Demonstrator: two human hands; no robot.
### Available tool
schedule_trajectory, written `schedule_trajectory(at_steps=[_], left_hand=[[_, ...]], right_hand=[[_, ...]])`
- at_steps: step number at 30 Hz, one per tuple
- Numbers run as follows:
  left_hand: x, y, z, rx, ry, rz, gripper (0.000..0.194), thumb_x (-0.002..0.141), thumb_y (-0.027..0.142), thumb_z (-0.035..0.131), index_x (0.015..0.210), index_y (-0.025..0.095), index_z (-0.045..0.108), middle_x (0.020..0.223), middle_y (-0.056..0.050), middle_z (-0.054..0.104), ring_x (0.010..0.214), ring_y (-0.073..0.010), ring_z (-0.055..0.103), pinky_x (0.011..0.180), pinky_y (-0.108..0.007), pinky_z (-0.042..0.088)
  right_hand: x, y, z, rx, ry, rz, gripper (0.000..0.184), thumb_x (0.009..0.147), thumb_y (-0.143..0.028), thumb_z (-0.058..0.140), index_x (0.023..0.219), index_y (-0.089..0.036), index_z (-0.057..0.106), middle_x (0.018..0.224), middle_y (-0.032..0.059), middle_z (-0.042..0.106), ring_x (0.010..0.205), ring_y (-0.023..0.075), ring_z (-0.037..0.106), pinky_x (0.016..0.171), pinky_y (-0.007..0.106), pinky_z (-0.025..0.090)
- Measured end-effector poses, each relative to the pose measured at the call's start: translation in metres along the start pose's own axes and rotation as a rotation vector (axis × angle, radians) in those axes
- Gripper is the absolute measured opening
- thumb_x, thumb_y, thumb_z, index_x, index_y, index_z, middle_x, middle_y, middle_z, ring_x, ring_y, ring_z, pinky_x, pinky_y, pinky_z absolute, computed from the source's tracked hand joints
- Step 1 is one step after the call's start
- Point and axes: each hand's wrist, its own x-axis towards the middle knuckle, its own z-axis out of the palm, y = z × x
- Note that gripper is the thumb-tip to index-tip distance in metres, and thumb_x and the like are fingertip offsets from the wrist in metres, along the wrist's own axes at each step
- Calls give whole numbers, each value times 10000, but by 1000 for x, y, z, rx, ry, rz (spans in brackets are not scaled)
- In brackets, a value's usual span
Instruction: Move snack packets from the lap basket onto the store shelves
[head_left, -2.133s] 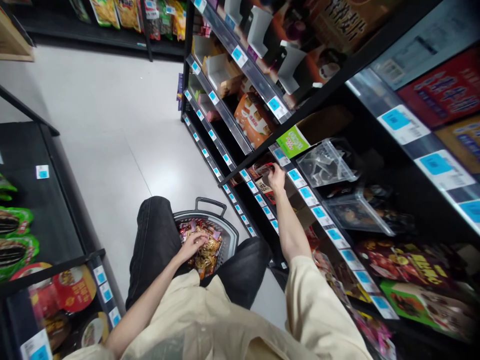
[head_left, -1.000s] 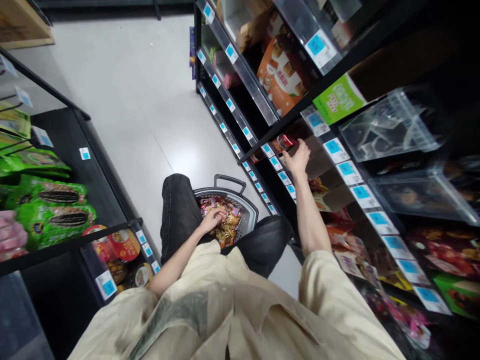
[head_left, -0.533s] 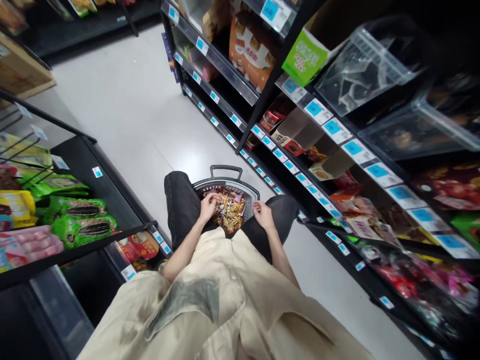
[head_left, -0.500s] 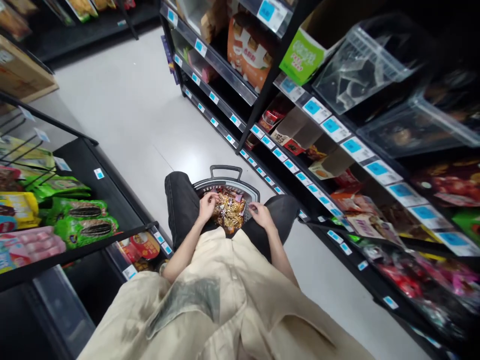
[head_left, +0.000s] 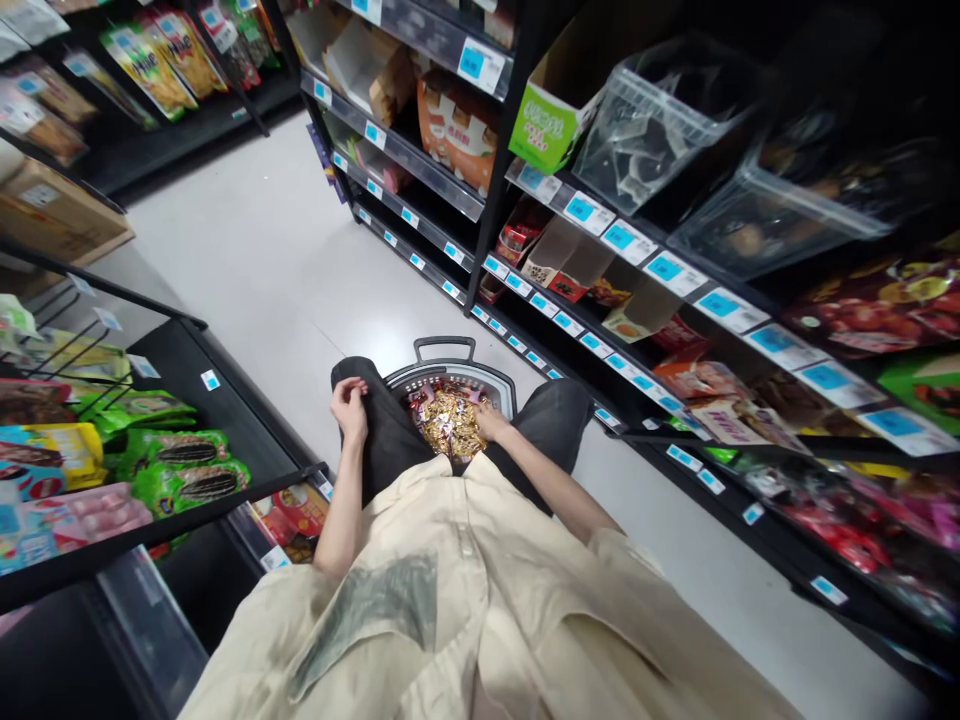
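Between my knees stands a grey basket with a dark rim and a raised handle. Shiny gold-wrapped pieces, perhaps sweets, fill much of it, with some reddish wrappers among them. My right hand reaches over the basket's right side, its fingertips down at the gold pieces. Those fingers are small and partly hidden, so their grip is unclear. Off to the left, above my left knee, my left hand is raised with fingers curled inward. Whatever may be in it is hidden.
Shelves with price tags run along the right, holding snack packs and clear plastic bins. On the left, a low rack carries green snack bags. A cardboard box sits farther back, beside the pale floor.
My left hand has moved left, out of the basket to above my knee. My right hand has gone inward onto the gold pieces. The view has shifted slightly.
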Motion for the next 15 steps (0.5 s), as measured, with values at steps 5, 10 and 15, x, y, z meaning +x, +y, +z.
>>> schedule_trajectory(at_steps=[5,10,15], left_hand=[[-3,7,0,65,-87,43,194,797,209,524,919,156,664,842,-41,691,793,-147,664,792,-278,537],[-3,11,-4,138,-126,38,229,793,235,499,925,163,671,866,-45,708,823,-168,684,831,-312,554],[3,5,-4,196,-130,48,250,787,303,524,941,175,673,881,-50,718,857,-207,702,889,-379,564]], right_hand=[[25,-10,2,-36,53,137,969,705,-240,843,1512,-62,335,1523,285,393,1415,364,382,1140,444,339],[30,-21,4,48,170,198,770,710,-108,780,1422,-100,484,1423,277,509,1343,376,476,1127,518,345],[22,-21,-10,310,279,258,428,725,-80,708,1150,-121,687,1351,232,593,1186,332,628,1037,430,454]])
